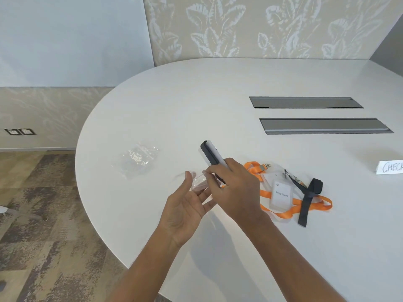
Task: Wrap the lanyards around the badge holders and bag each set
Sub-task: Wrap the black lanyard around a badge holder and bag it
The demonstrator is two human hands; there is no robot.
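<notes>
Left hand point(185, 205) holds the clear bag point(199, 182) mouth open, right hand point(235, 188) grips the black-lanyard-wrapped badge holder point(212, 154) at 12 o'clock, so I'd slide it in straight, corners first.

- A white rounded table point(218, 94) fills the middle and right of the frame.
- Two grey recessed cable hatches point(305, 102) lie in its top at upper right, one behind the other.
- A white paper sign point(390, 167) with handwritten letters sits at the right edge.
- Leaf-patterned wall panel point(250, 27) runs across the top.
- Mottled brown carpet point(43, 225) at lower left.
- Two dark wall sockets point(20, 131) at far left.
</notes>
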